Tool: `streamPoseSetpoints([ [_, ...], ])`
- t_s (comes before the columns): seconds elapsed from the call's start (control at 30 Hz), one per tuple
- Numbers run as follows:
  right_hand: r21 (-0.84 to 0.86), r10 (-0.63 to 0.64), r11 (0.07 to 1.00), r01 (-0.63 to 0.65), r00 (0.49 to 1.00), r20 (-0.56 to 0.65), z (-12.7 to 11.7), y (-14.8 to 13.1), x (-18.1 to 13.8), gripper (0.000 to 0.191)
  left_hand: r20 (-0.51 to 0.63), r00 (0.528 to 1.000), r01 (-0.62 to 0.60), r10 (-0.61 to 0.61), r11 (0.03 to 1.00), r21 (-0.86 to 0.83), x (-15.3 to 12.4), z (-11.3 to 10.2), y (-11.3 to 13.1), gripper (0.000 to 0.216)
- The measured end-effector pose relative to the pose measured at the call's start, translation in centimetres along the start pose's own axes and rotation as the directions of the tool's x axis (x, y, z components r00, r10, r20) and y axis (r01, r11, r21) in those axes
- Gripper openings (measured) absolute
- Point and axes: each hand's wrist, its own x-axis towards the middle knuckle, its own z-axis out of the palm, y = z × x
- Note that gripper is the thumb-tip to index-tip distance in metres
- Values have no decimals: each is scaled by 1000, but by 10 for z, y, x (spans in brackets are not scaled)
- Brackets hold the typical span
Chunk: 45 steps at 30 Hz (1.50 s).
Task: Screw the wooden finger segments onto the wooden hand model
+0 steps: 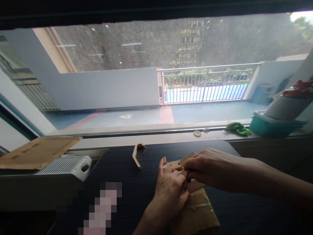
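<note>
My left hand grips a light wooden piece with holes in it, its fingers curled over the near side. My right hand pinches a thin dark metal tool that points down beside my left fingers; its exact kind is not clear. The tool's tip and much of the wood are hidden by the hands. Under the wood and nearer to me is a tape-wrapped box. Left of my hands lies a curved, hook-shaped wooden piece, with small screws beside it.
The dark table meets a window sill bearing a tape roll, a green cloth and a teal box. On the left, a brown envelope covers part of a white radiator. A pixelated patch hides the lower left.
</note>
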Motion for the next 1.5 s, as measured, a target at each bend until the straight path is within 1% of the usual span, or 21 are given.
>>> streamPoseSetpoints([
  [0.17,-48,36,998,-39,997,-73,-2,2,1,12,0,1000,-5,5,1000,-5,1,0,-1,15],
  [0.27,-32,5,999,-7,998,-66,-6,1,-2,11,-13,1000,-1,1,1000,-14,0,-1,-1,16],
  [0.4,6,-52,999,52,998,-43,-7,1,-4,17,-10,1000,3,-3,1000,-14,-1,-2,1,14],
  [0.47,-2,-68,998,68,997,-48,-6,1,-3,19,-8,1000,0,0,1000,-6,-1,-3,1,12],
  [0.57,-48,-40,998,38,998,-51,-4,-2,1,21,-1,1000,-2,2,1000,0,0,-3,1,10],
  [0.7,-107,72,991,-79,995,-72,-3,-6,3,20,9,1000,8,-8,1000,-10,0,-4,1,11],
  [0.77,-116,101,987,-110,991,-86,-5,-7,2,18,9,1000,7,-7,1000,-13,0,-5,1,12],
  [0.87,-78,64,995,-69,996,-70,-8,-7,-3,13,13,1000,1,-1,1000,-10,-1,-5,1,13],
  [0.93,-35,39,999,-40,998,-51,-11,-6,-5,14,16,1000,0,0,1000,-9,-1,-5,1,15],
  [1.1,-11,21,1000,-21,999,-33,-9,-4,-5,15,4,1000,0,0,1000,9,-1,-4,2,10],
  [1.2,-39,42,998,-43,999,-30,-7,-4,-2,16,7,1000,-11,10,1000,13,-1,-5,2,9],
  [1.37,-98,134,986,-137,991,-30,-6,-5,-2,18,17,1000,-8,7,999,32,-1,-6,2,8],
  [1.43,-98,131,986,-134,991,-38,-8,-6,-3,16,18,1000,-4,4,1000,29,-1,-5,2,8],
  [1.5,-76,93,992,-97,994,-48,-11,-8,-5,15,14,1000,-6,6,1000,19,-1,-4,1,11],
])
